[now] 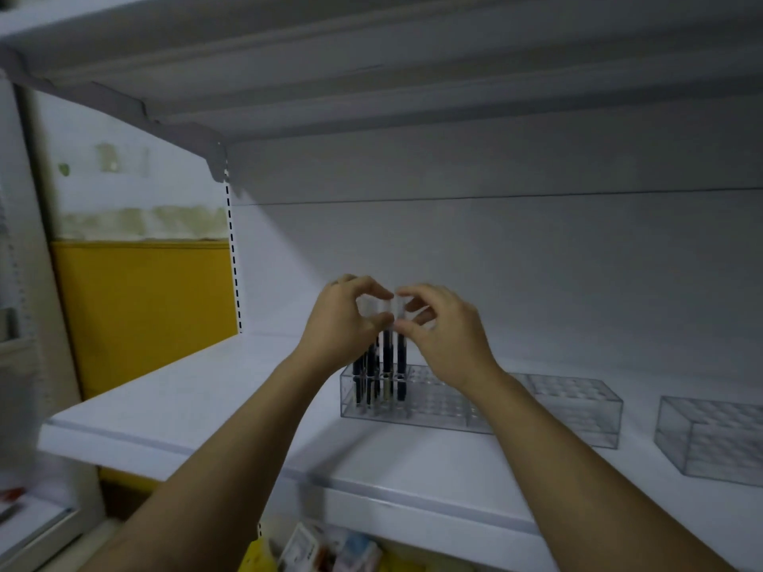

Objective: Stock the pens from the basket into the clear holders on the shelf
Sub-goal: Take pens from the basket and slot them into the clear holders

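Several black pens [386, 361] with clear caps stand upright in the left end of a clear holder [429, 402] on the white shelf [206, 398]. My left hand [342, 319] pinches the cap of one pen from the left. My right hand [441, 324] pinches the cap of the neighbouring pen from the right. Both hands are just above the holder and their fingertips almost meet. The basket is out of view.
A second clear holder [578, 402] stands right of the first, and a third [714, 439] sits at the far right. The upper shelf [371, 76] hangs low overhead. Packaged goods [322, 547] lie on the shelf below. A yellow wall panel [144, 303] is on the left.
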The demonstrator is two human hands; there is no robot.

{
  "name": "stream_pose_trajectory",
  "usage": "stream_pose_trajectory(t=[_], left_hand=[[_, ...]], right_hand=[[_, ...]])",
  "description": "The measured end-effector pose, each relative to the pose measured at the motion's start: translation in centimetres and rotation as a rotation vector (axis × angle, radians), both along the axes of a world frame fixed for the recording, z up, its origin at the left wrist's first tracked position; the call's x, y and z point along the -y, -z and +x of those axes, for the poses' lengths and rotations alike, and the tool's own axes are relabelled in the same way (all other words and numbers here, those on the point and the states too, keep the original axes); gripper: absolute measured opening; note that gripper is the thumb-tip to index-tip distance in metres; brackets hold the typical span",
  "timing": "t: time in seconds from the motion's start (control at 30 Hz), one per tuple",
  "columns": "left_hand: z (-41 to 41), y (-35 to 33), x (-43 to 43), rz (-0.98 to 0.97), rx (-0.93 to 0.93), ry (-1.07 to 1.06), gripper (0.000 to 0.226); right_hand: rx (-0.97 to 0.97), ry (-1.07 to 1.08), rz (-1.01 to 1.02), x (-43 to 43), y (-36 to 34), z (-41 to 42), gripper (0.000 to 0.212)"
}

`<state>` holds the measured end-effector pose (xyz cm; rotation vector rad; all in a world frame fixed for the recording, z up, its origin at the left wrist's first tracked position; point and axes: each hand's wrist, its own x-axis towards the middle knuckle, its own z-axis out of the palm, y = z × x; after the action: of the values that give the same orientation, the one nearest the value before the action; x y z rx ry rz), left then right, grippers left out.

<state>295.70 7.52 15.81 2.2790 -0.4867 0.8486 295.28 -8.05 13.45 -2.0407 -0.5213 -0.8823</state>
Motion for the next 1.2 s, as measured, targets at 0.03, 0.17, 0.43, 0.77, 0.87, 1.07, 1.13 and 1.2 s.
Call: stream_pose_trajectory(t=[0.03, 0.17, 0.43, 0.77, 0.87, 1.07, 1.13, 1.2], left_hand=[[0.1, 0.2, -0.1, 0.0, -0.005, 0.002, 0.02], [0.3, 0.9, -0.3, -0.031, 0.024, 0.018, 0.021], [-0.1, 1.0, 0.2, 0.01, 0.028, 0.062, 0.022], [-3.4, 0.7, -2.2, 0.065, 0.043, 0.017, 0.047], [-5.2, 1.4, -2.4, 0.111, 0.078, -0.005, 0.046], [-9.7, 5.1, -1.8, 0.145, 0.155, -0.03, 0.045], [-11.3, 6.8, -1.3, 0.169, 0.182, -0.019, 0.044], [-12.7, 8.6, -0.7, 0.21, 0.181, 0.002, 0.041]], right_hand=[[-0.032, 0.008, -0.074, 0.0, 0.4, -0.1, 0.043], [-0.091, 0.064, -0.236, 0.5, 1.3, -0.5, 0.057], [-0.197, 0.042, -0.2, 0.6, 2.3, -1.4, 0.087], [-0.19, 0.098, -0.171, 0.6, 1.8, -3.8, 0.074], [-0.164, 0.108, -0.219, 0.6, 2.5, -5.8, 0.068], [-0.141, 0.18, -0.286, 1.5, 4.1, -10.9, 0.065], [-0.113, 0.215, -0.31, 2.1, 4.8, -12.8, 0.063], [-0.098, 0.244, -0.337, 2.5, 5.8, -14.8, 0.059]])
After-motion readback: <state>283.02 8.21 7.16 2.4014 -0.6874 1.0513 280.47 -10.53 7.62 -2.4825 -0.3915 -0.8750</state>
